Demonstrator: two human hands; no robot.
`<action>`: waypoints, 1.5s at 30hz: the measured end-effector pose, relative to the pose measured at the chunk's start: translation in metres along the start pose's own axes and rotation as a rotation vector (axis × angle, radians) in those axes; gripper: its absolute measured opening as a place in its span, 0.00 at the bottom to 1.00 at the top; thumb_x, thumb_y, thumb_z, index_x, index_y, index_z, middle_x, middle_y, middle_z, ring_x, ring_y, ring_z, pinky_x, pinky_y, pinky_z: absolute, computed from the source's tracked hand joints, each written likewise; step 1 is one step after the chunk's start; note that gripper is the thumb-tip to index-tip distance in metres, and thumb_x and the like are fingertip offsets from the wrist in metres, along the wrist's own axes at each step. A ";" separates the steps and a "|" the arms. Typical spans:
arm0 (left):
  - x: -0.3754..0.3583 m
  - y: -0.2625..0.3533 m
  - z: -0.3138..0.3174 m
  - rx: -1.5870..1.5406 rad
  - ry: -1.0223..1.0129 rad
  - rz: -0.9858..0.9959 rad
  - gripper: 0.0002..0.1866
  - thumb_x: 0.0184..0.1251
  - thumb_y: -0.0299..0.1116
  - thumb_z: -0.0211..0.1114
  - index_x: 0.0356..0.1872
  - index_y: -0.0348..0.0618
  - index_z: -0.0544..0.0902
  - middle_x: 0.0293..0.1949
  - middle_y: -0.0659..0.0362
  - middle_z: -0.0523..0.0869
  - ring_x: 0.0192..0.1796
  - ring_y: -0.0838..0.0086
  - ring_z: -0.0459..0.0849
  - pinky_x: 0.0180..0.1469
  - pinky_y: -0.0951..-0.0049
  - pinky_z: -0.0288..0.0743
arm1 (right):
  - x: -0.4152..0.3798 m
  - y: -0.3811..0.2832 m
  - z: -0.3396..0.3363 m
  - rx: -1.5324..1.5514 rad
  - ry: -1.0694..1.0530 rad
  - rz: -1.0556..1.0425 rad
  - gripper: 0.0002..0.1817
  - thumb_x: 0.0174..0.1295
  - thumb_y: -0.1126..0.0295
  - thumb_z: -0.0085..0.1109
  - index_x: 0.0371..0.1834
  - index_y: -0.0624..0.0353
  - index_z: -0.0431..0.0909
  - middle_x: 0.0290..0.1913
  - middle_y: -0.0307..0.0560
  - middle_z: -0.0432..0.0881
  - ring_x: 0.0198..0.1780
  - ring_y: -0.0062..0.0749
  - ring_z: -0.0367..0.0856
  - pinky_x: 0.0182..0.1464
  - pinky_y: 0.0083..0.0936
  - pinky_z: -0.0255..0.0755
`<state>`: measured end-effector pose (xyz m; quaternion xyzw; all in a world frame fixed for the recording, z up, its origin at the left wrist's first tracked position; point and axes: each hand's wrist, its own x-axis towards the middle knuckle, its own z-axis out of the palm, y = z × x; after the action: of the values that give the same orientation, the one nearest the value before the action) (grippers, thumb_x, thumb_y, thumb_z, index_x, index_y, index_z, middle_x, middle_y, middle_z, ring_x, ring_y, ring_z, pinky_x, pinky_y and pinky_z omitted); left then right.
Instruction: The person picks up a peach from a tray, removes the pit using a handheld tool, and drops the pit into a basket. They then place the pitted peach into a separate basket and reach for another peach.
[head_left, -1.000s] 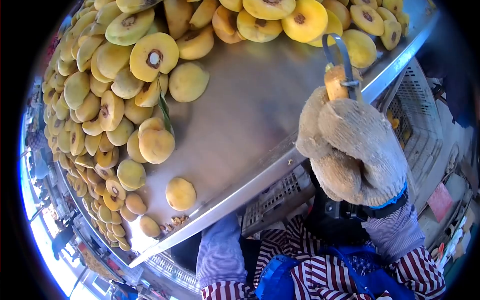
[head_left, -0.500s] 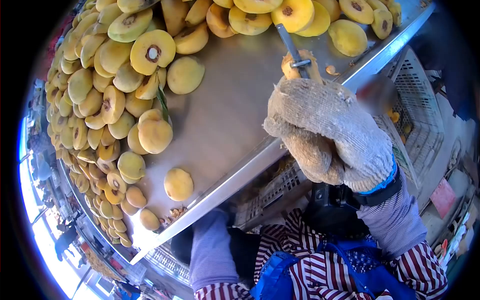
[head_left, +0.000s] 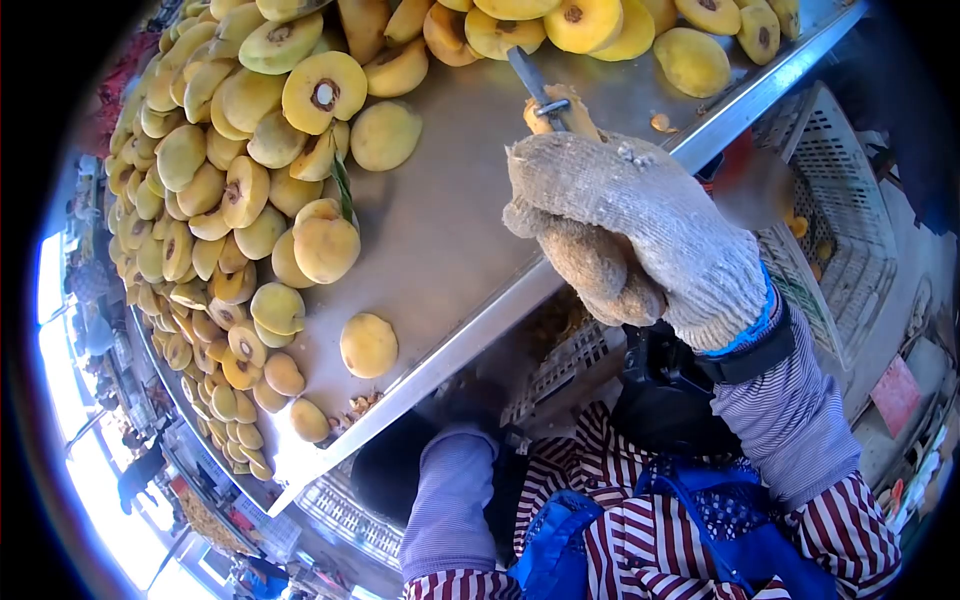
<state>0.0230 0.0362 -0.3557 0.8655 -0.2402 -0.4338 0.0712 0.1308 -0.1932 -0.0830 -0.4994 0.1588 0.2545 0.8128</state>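
Note:
My right hand (head_left: 625, 215), in a worn whitish knit glove, is closed round a metal pitting tool (head_left: 530, 75). The tool's narrow blade points up and left over the metal table (head_left: 450, 190), with a small crosspiece and an orange-yellow lump just above the fingers. Halved yellow peaches (head_left: 325, 93) are heaped along the table's left and far sides, some showing pits or hollows. A single peach half (head_left: 368, 345) lies near the front edge. Only the sleeve (head_left: 455, 490) of my left arm shows; the left hand is hidden below the table edge.
The table's raised metal rim (head_left: 420, 385) runs diagonally between my body and the peaches. A plastic crate (head_left: 845, 220) stands at the right with yellow pieces inside. Another crate (head_left: 565, 365) is under the rim. Small scraps (head_left: 362, 403) lie by the front edge.
My right hand and the tool have shifted slightly up and left. The view has moved a little, so the peaches sit slightly further right. My left sleeve appears lower and further right.

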 end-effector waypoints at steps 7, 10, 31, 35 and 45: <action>-0.015 -0.014 -0.005 0.022 0.056 -0.050 0.20 0.73 0.41 0.55 0.57 0.39 0.80 0.58 0.43 0.82 0.63 0.52 0.79 0.64 0.55 0.72 | 0.003 0.007 -0.015 0.119 -0.158 -0.064 0.20 0.67 0.52 0.61 0.38 0.63 0.78 0.20 0.40 0.78 0.12 0.15 0.72 0.12 0.09 0.62; -0.034 -0.033 -0.013 0.026 0.131 -0.120 0.20 0.73 0.41 0.55 0.57 0.39 0.81 0.58 0.43 0.82 0.63 0.52 0.79 0.64 0.55 0.72 | 0.011 0.020 -0.026 0.231 -0.281 -0.193 0.20 0.67 0.52 0.61 0.38 0.63 0.79 0.20 0.40 0.78 0.13 0.14 0.73 0.13 0.09 0.63; -0.017 -0.044 -0.001 -0.141 0.245 -0.061 0.19 0.74 0.42 0.53 0.56 0.43 0.82 0.55 0.45 0.84 0.58 0.49 0.81 0.63 0.54 0.73 | 0.006 0.007 -0.002 0.043 -0.044 -0.093 0.22 0.68 0.52 0.60 0.33 0.65 0.78 0.13 0.36 0.69 0.07 0.17 0.58 0.12 0.18 0.51; -0.042 0.012 -0.049 -0.518 0.202 0.085 0.22 0.71 0.45 0.59 0.59 0.42 0.81 0.56 0.44 0.84 0.60 0.52 0.81 0.64 0.56 0.71 | 0.007 0.000 0.005 -0.022 0.030 -0.032 0.22 0.68 0.52 0.60 0.35 0.66 0.78 0.13 0.36 0.69 0.07 0.18 0.58 0.12 0.18 0.52; -0.227 0.072 -0.164 -1.336 0.517 -0.003 0.16 0.70 0.21 0.58 0.57 0.32 0.81 0.56 0.50 0.85 0.51 0.73 0.86 0.55 0.74 0.78 | 0.008 0.008 0.006 0.013 -0.013 -0.110 0.21 0.70 0.53 0.59 0.38 0.66 0.77 0.16 0.33 0.71 0.08 0.15 0.59 0.13 0.16 0.53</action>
<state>0.0108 0.0682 -0.0684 0.7124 0.1028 -0.2691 0.6399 0.1331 -0.1830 -0.0905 -0.5002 0.1277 0.2114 0.8299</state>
